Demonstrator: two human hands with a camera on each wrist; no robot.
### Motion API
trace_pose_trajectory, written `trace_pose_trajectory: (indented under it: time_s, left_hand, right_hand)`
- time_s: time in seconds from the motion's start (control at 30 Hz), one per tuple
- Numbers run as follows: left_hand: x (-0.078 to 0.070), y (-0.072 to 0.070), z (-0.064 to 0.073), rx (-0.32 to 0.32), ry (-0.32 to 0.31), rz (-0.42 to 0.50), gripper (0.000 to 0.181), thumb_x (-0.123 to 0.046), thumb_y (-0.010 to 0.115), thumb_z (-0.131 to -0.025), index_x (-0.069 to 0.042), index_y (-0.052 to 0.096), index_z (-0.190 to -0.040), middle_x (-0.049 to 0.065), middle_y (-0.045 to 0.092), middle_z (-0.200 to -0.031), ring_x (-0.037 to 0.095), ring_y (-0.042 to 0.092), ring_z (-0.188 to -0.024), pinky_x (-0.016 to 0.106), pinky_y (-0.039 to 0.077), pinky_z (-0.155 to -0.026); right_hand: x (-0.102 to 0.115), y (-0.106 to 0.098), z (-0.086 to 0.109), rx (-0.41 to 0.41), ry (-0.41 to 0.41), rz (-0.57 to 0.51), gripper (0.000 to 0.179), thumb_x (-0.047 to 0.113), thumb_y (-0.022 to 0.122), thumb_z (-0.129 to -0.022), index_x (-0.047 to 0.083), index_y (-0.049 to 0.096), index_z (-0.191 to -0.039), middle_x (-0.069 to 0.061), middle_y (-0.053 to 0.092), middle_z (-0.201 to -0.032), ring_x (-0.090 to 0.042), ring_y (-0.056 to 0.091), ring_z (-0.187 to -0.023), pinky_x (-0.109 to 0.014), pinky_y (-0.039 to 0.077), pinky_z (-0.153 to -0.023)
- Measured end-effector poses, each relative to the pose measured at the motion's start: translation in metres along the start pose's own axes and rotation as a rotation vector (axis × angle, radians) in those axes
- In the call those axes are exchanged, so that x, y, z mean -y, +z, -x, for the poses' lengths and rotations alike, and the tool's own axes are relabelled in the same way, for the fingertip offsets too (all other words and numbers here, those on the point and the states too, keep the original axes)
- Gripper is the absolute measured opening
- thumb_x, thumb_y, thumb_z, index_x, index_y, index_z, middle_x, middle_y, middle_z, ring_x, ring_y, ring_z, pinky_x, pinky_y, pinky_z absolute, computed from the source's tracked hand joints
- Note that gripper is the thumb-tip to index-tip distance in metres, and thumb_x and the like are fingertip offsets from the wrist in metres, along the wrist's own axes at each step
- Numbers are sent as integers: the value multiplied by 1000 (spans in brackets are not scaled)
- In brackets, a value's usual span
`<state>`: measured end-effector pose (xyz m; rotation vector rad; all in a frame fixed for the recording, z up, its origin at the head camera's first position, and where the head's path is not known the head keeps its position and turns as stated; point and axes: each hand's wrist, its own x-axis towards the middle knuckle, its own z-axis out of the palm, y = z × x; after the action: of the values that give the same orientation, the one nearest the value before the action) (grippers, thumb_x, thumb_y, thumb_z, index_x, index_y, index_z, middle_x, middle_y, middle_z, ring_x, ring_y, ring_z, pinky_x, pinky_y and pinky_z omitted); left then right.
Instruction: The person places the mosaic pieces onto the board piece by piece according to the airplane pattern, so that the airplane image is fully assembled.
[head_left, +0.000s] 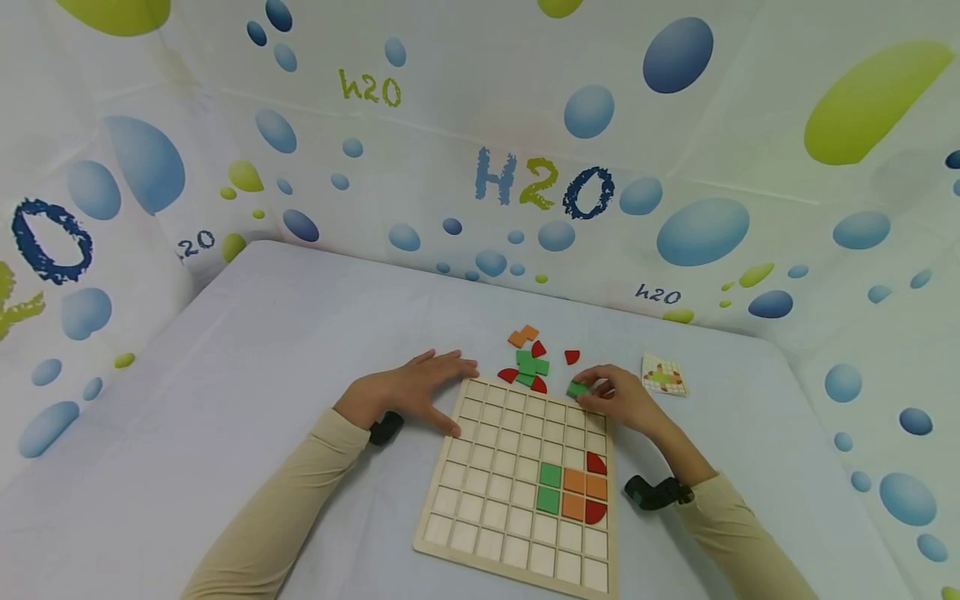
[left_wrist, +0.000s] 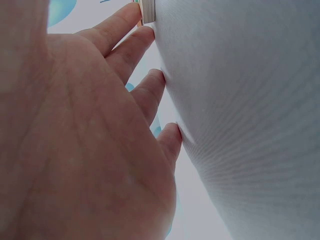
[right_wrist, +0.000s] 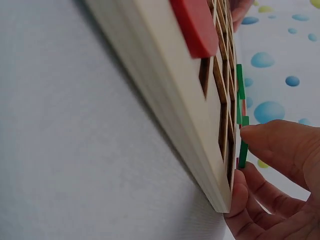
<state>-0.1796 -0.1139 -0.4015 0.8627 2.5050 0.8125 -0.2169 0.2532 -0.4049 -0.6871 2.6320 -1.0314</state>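
A wooden grid board [head_left: 468, 481] lies on the table, with green and orange square tiles and red quarter-round tiles set in its lower right cells. At the board's far right corner my right hand [head_left: 617, 398] pinches a green square tile [head_left: 577, 389] between thumb and fingers. The right wrist view shows that green tile [right_wrist: 244, 142] just beyond the board's edge. My left hand [head_left: 412, 387] rests at the far left corner, fingers spread, fingertips on the table and touching the board edge. Loose green tiles [head_left: 527, 363] lie beyond the board.
Among the loose pieces are orange tiles [head_left: 517, 338] and red quarter-round tiles [head_left: 572, 357]. A pattern card [head_left: 664, 375] lies to the right of my right hand. White cloth covers the table [head_left: 300, 325], and a printed curtain [head_left: 450, 125] hangs behind it.
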Motion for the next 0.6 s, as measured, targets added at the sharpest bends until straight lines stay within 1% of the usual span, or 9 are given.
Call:
trace_pose_trajectory:
  time_s: [0.17,0.33,0.43,0.57,0.6]
  left_hand:
    - [-1,0,1,-6,4,9,88,-44,82,-76,-8,41,-146,9,33,-157,30,15,-149,53,6,-120]
    - [-1,1,0,-8,6,14,88,-43,82,-76,-8,41,-145,9,33,-156,30,15,-149,53,6,-120]
    - [-1,0,0,-9,8,13,88,-43,82,-76,-8,41,-145,9,33,-156,30,15,-149,54,5,-120]
    - [-1,0,0,-11,12,18,87,-43,82,-76,-8,41,-145,10,33,-156,31,15,-149,54,5,-119]
    - [-1,0,0,-12,13,18,87,-43,82,-76,-8,42,-145,10,33,-156,31,15,-149,54,5,-119]
  right_hand:
    - [3,4,4,-33,-12,-12,26,11,71,-89,1,67,-113,-13,65,-106,-20,57,-87,-26,51,-74]
    - [7,8,8,-79,-57,-17,25,11,73,-88,1,68,-111,-11,65,-105,-16,56,-84,-22,51,-74]
    - [14,8,12,-70,-100,-38,24,7,72,-88,-1,67,-111,-14,65,-106,-17,57,-83,-23,52,-74]
    - [19,10,14,-24,-143,-60,23,6,70,-89,0,66,-112,-13,66,-107,-16,59,-85,-23,53,-76]
    - [17,11,14,-12,-152,-64,23,7,70,-89,2,67,-111,-11,66,-107,-13,59,-85,-23,53,-76]
